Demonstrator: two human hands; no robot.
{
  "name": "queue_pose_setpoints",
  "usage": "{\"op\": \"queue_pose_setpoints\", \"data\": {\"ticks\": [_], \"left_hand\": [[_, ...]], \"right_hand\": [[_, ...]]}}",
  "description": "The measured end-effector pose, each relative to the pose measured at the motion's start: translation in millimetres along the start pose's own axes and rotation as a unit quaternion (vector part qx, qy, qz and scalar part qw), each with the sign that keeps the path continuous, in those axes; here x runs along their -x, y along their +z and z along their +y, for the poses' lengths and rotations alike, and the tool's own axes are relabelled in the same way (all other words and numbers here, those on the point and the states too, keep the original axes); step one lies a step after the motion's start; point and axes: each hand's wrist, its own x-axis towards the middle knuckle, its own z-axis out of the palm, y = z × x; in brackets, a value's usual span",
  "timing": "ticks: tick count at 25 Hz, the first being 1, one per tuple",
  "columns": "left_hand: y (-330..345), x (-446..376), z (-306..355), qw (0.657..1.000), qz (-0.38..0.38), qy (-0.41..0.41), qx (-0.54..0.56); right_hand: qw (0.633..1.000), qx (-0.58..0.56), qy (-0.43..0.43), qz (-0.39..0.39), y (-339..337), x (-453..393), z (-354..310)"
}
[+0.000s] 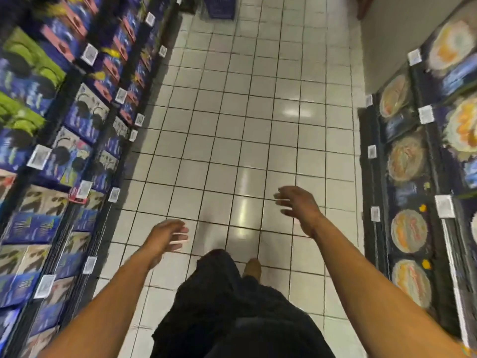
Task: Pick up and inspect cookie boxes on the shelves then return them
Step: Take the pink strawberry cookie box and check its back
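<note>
Looking down an aisle, the head view shows both bare arms stretched forward over a white tiled floor (232, 125). The left hand (165, 236) hangs over the tiles with its fingers loosely spread, its grip released and holding nothing. The right hand (299, 205) is raised a little higher, its fingers also spread and relaxed, and nothing is in it.

The cookie boxes (85, 112) stand in rows on the left shelves (62, 99), well apart from both hands. Most of them are blue, some with green, pink or grey fronts and dark round biscuits printed on them. Their brand names are too blurred to read. Small white price labels (40, 156) sit along the shelf edges, and one red tag (77, 197) is among them; their writing cannot be read either.

On the right shelves (374, 177) stand dark packs with round orange and cream pictures (407, 228), also illegible. A blue basket (219, 6) rests on the floor far ahead. Dark clothing (232, 306) and one foot (254, 267) show below.
</note>
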Motion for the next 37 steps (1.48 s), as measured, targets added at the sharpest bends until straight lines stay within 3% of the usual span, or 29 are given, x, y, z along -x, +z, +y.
{"op": "queue_pose_setpoints", "data": {"ticks": [4, 7, 12, 17, 22, 27, 32, 37], "left_hand": [[-56, -70, 81, 0.994, 0.083, -0.003, 0.067], [-63, -139, 167, 0.991, 0.090, 0.004, 0.102], [-11, -246, 341, 0.995, 0.017, 0.012, 0.099], [49, -330, 549, 0.992, -0.071, 0.065, 0.078], [80, -425, 714, 0.985, -0.070, 0.146, 0.064], [81, -518, 767, 0.996, -0.013, 0.069, 0.047], [48, -573, 787, 0.990, 0.058, -0.058, 0.116], [-2, -623, 842, 0.967, 0.139, -0.054, 0.208]], "right_hand": [[0.989, -0.004, -0.135, -0.061, 46, -99, -185], [0.986, 0.000, -0.155, -0.058, 72, -182, -267], [1.000, 0.005, -0.015, -0.010, 83, -297, -285], [0.987, 0.011, 0.124, 0.100, 32, -368, -290], [0.967, -0.008, 0.202, 0.155, -1, -458, -343], [0.977, 0.010, 0.178, 0.120, 12, -599, -473], [0.994, 0.075, 0.072, 0.015, 67, -741, -675], [0.987, 0.118, -0.057, -0.091, 161, -842, -848]]}}
